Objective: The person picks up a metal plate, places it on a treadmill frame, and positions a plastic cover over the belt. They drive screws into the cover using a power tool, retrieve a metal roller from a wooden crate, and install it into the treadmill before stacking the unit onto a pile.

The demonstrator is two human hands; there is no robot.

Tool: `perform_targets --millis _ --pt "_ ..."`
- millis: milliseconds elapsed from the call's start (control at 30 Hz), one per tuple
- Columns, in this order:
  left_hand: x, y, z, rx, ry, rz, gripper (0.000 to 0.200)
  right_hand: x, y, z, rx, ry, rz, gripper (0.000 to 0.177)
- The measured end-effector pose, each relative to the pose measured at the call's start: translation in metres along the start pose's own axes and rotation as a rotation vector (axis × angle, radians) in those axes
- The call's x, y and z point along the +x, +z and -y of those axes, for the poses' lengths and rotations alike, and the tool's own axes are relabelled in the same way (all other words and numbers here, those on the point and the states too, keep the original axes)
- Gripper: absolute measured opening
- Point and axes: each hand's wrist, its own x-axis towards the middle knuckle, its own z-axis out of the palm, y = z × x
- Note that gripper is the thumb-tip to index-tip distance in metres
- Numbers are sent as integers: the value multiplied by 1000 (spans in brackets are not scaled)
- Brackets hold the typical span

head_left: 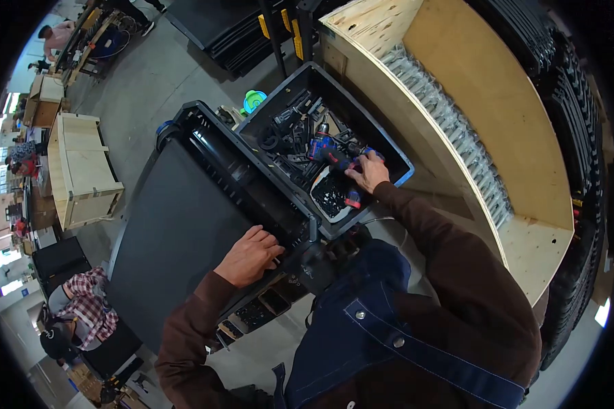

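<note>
My right hand [370, 172] reaches into a black plastic bin [390, 144], its fingers closed around part of a blue and black cordless drill [361, 151]. Another drill [320, 144], also blue and black, lies just left of it among loose black parts. Below my right hand is a white tub [329, 194] holding small dark pieces. My left hand [252, 258] has its fingers curled at the edge of a treadmill [177, 232] with a wide black belt. Whatever is in those fingers, if anything, I cannot make out.
A tall plywood crate [416, 112] with a row of plastic-wrapped parts stands right of the bin. Small trays of fasteners [252, 320] sit below the treadmill's edge. A person in a checked shirt [89, 307] is at the left, near wooden crates [82, 170].
</note>
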Motion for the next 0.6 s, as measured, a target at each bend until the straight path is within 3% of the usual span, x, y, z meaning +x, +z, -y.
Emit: perform_targets --millis 67,133,200,300,367,433,467,600 --pt "0 -1 -1 -3 -12 19 39 -12 -10 -2 24 315 30 68" --pt "-2 -1 -2 0 -34 41 40 -8 -10 4 75 363 42 66" --pt "-3 0 -4 26 -3 41 39 -1 -2 13 173 725 -130 67" --pt "-4 4 -3 -2 29 -66 33 -7 27 -3 195 1059 -62 72" --pt "-6 6 2 -1 23 -78 32 12 30 -7 250 1022 -8 65" --pt "-6 8 1 -5 28 -100 31 27 82 -64 672 1144 188 66" --pt "-6 7 1 -8 21 -81 31 31 113 -90 738 1163 96 61" --pt "-11 12 2 -31 17 -71 33 23 99 -76 1009 1196 -31 44"
